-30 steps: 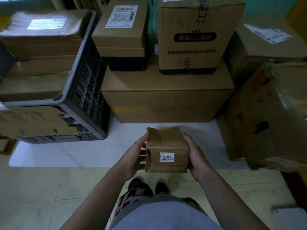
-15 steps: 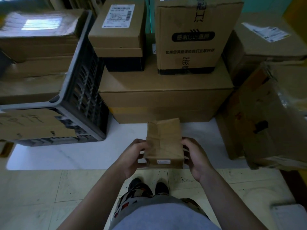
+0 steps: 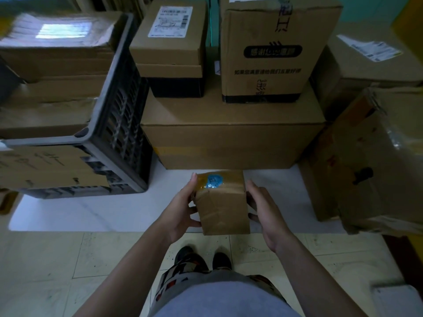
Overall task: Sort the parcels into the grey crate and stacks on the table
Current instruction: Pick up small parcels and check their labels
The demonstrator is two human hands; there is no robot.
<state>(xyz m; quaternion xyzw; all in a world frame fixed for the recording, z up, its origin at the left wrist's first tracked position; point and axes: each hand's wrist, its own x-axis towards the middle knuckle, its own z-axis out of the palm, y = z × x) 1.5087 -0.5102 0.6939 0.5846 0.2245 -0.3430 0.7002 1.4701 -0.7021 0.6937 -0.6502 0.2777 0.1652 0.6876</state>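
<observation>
**Two hands, one small parcel in front of the wide carton**

Both hands hold a small brown parcel [image 3: 223, 207] just in front of the wide carton [image 3: 229, 145], above the near part of the white table [image 3: 114, 211]. The left hand [image 3: 180, 216] has its grip clamped on the parcel's left side, with one finger reaching up along the far corner. The right hand [image 3: 267, 216] has its grip clamped on the right side, with the thumb at the near lower edge. The parcel is wrapped in glossy tape, and a blue sticker [image 3: 214, 181] sits on its upper face, turned toward the wide carton.

On top of the wide carton stand a small labelled box [image 3: 170, 42] on the left and a tall printed carton [image 3: 272, 53] on the right, slightly apart. Left of the wide carton, almost touching it, stands the grey crate [image 3: 119, 106], which holds flat brown cartons. Right of the wide carton a crumpled carton [image 3: 377, 168] leans, and a carton with a white label [image 3: 366, 60] stands behind that. Nearer than the wide carton, past the table's edge, the person's dark shoes [image 3: 203, 259] stand on a pale tiled floor.
</observation>
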